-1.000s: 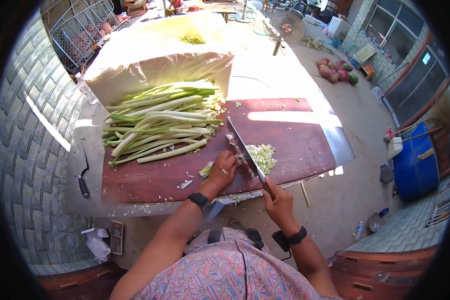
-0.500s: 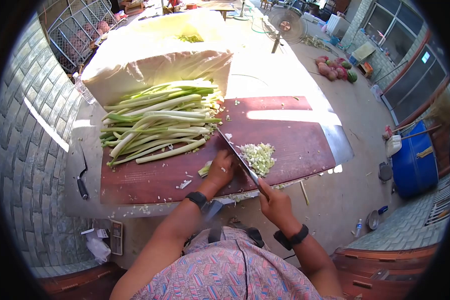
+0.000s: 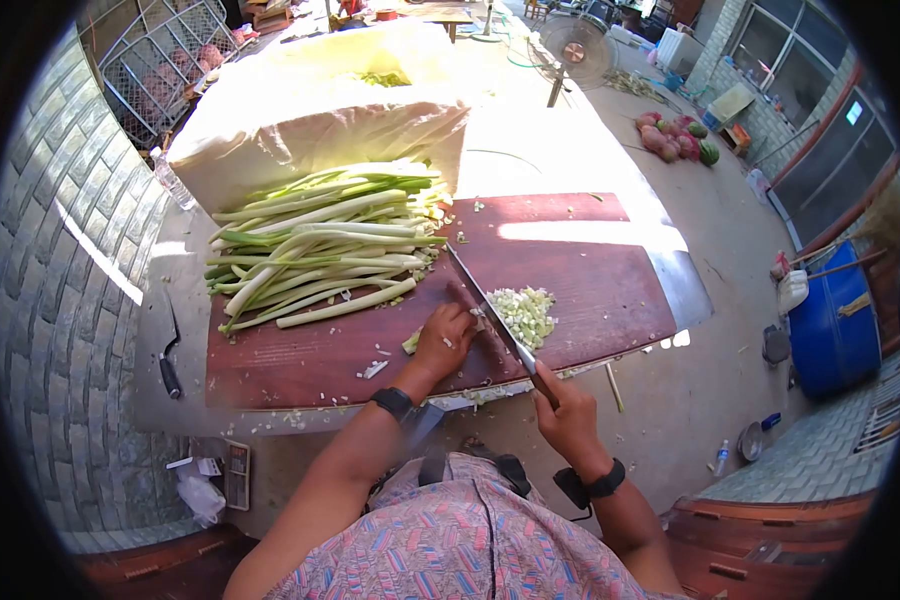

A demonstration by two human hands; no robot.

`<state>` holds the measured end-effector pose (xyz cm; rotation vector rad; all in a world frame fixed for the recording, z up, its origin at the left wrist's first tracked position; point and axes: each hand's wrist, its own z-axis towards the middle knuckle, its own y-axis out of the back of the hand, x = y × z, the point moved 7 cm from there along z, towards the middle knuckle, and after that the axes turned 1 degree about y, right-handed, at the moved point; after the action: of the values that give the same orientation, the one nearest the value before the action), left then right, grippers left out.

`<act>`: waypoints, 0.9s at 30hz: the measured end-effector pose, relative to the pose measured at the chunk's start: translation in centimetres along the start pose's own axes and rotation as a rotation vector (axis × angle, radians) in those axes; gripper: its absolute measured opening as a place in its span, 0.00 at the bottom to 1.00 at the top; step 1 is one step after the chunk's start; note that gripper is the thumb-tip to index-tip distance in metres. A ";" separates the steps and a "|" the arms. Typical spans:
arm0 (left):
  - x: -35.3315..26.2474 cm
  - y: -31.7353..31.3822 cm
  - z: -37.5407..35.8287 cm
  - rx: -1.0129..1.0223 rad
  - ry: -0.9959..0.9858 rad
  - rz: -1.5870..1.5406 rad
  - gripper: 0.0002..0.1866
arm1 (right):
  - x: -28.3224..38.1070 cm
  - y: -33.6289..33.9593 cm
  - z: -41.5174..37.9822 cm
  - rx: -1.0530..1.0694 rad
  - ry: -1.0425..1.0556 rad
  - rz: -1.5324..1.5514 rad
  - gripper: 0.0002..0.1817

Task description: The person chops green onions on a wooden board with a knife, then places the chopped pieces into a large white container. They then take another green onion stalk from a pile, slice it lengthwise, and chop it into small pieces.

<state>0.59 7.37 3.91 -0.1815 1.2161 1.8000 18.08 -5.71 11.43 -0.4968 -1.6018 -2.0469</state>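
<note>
My left hand [image 3: 445,342] is closed over a green onion stalk [image 3: 411,343] on the dark red cutting board [image 3: 610,290]; only the stalk's end shows beside the fingers. In my right hand [image 3: 568,415] is the handle of a large kitchen knife [image 3: 490,308], its blade slanting away to the upper left, just right of my left fingers. Right against the blade's far side lies a heap of chopped green onion [image 3: 523,318]. A thick pile of long green onion stalks [image 3: 320,240] covers the board's left part.
Behind the stalks stands a large cloth-lined box [image 3: 320,145]. A second knife [image 3: 170,365] with a black handle lies on the metal table's left side, near a plastic bottle [image 3: 173,180]. Beyond the table are a fan [image 3: 574,52], filled net bags [image 3: 670,138] and a blue barrel [image 3: 832,320].
My right hand and the knife have shifted slightly to the right. My left hand stays in nearly the same spot on the stalk. The whole view has drifted a little.
</note>
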 end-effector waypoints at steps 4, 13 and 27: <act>-0.3 -0.3 0.5 -0.074 -0.024 -0.070 0.07 | 0.7 2.5 -2.2 0.026 0.024 -0.049 0.26; 0.0 -0.7 0.6 -0.056 0.018 -0.067 0.07 | 0.4 -0.3 -0.4 0.120 -0.031 -0.045 0.27; 0.2 -0.7 0.4 -0.044 0.024 -0.099 0.06 | -0.4 0.8 -0.2 -0.092 0.067 0.017 0.26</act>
<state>1.07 7.86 3.51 -0.2847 1.1643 1.7437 18.91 -6.02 11.79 -0.4676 -1.4650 -2.1097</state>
